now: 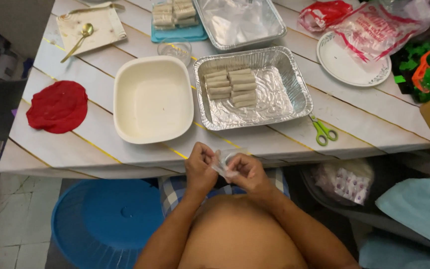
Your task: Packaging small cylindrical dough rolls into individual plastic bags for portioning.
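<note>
I have my left hand (200,167) and right hand (247,172) together at the table edge (125,164), fingers of both pinched on a thin translucent wrapper sheet (222,164). I judge I'm separating it; next it needs gentle peeling, as it looks easily torn.

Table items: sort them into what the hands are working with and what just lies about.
In use: clear wrapper held by left hand and right hand; foil tray of rolls; white dish.
Lying about: green scissors, red cloth, gold spoon, white plate.
</note>
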